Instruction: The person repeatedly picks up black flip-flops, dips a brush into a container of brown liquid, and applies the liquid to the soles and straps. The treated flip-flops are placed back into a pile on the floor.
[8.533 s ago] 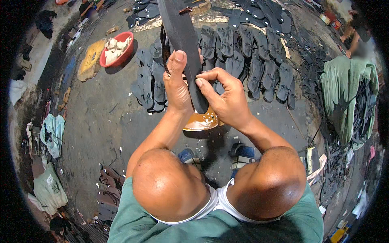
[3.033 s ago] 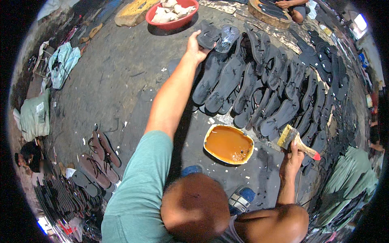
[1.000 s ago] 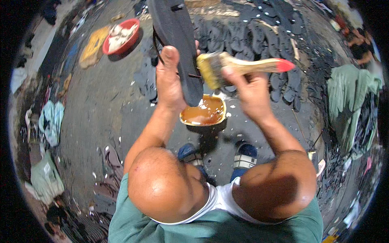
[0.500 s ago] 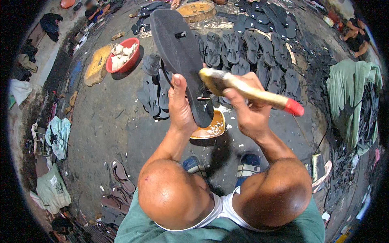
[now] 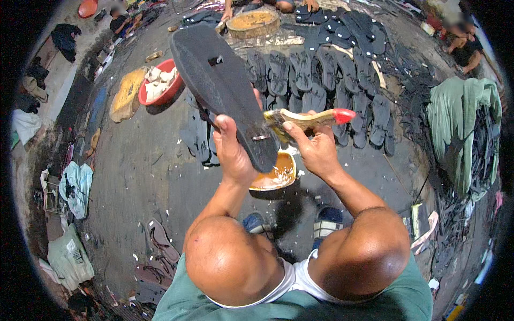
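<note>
A black flip-flop [image 5: 214, 75] is held up tilted in my left hand [image 5: 234, 152], its underside toward me and its toe end pointing up and left. My left thumb lies along its left edge, and part of the strap shows behind the sole. In my right hand [image 5: 318, 152] is a brush [image 5: 308, 119] with a pale wooden handle and a red tip. Its yellowish, dark-stained bristles are at the right edge of the sole, near the heel. Below the heel, a bowl [image 5: 272, 188] of amber liquid stands on the floor between my feet.
Rows of black flip-flops [image 5: 301, 69] lie ahead. A red basin [image 5: 175, 88] of pale pieces stands beside a wooden block [image 5: 126, 99]; a round block [image 5: 254, 24] sits farther off. Green cloth [image 5: 452, 112] covers a pile at right. Other people sit at the far edges.
The flip-flop has tipped further left. My right hand has moved left and down, turning the brush so its handle points right, nearly level, with the bristles at the sole's heel part.
</note>
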`<move>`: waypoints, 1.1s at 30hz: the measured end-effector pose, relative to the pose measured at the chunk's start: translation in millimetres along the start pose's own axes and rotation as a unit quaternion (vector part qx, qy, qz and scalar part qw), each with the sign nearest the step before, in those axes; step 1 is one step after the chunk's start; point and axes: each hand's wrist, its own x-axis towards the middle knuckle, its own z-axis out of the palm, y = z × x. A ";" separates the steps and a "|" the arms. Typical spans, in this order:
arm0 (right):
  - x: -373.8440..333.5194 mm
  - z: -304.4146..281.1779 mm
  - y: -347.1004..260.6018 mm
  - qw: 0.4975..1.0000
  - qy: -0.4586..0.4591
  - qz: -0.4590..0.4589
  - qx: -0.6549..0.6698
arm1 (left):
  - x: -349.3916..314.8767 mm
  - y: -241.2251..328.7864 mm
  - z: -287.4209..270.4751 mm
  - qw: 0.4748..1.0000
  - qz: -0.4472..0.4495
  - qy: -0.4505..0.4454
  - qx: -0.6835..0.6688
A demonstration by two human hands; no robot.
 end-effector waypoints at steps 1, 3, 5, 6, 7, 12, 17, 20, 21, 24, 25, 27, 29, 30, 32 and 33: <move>2.8 1.6 3.6 0.999 0.030 0.021 0.021 | -0.7 7.0 -0.8 1.000 -0.006 -0.010 0.002; 9.6 -10.2 -27.5 0.991 0.050 -0.046 0.117 | -5.3 5.3 -5.5 0.997 -0.019 -0.015 0.070; 16.5 -12.9 -72.0 0.981 0.052 -0.155 0.102 | -12.2 -2.7 -4.6 0.994 -0.053 -0.022 0.097; 25.9 -9.1 -74.1 0.973 0.043 -0.226 0.033 | -16.9 -2.0 3.3 0.992 -0.051 -0.010 0.113; 36.8 -2.4 -78.0 0.952 0.032 -0.301 -0.038 | -18.5 1.5 4.4 0.991 -0.064 -0.015 0.112; 58.0 1.4 -68.2 0.975 0.123 -0.183 0.011 | -24.3 -10.2 -0.9 0.988 -0.091 -0.055 0.111; 22.8 4.3 -69.2 0.994 -0.003 -0.069 0.080 | -21.5 -1.8 6.6 0.993 -0.115 -0.022 0.017; 44.1 -3.2 -73.2 0.985 0.085 -0.144 0.041 | -25.0 -11.9 -9.6 0.973 -0.187 -0.062 0.117; 53.8 -7.8 -64.8 0.967 0.084 -0.239 -0.019 | -26.9 -14.7 -12.4 0.966 -0.200 -0.081 0.143; 57.0 -22.6 -72.8 0.908 -0.101 -0.369 -0.171 | -24.5 -1.0 -6.2 0.967 -0.244 -0.059 0.044; 51.8 -24.9 -73.4 0.931 -0.156 -0.313 -0.107 | -24.9 3.2 -3.3 0.966 -0.255 -0.042 0.005; 57.9 -42.5 -60.7 0.950 -0.161 -0.250 -0.099 | -22.4 5.6 -7.2 0.963 -0.262 -0.051 0.023; 70.1 -43.8 -59.8 0.960 -0.035 -0.255 -0.109 | -23.4 9.2 -10.1 0.961 -0.269 -0.063 0.025; 69.6 -36.7 -61.9 0.973 -0.013 -0.223 -0.060 | -24.7 11.1 -11.4 0.956 -0.267 -0.094 0.071; 65.5 -26.8 -61.1 0.974 -0.040 -0.218 -0.044 | -21.3 10.1 -11.8 0.961 -0.271 -0.043 0.033; 56.5 -14.7 -55.2 0.969 -0.071 -0.237 -0.029 | -19.9 9.5 -11.1 0.962 -0.274 -0.018 0.016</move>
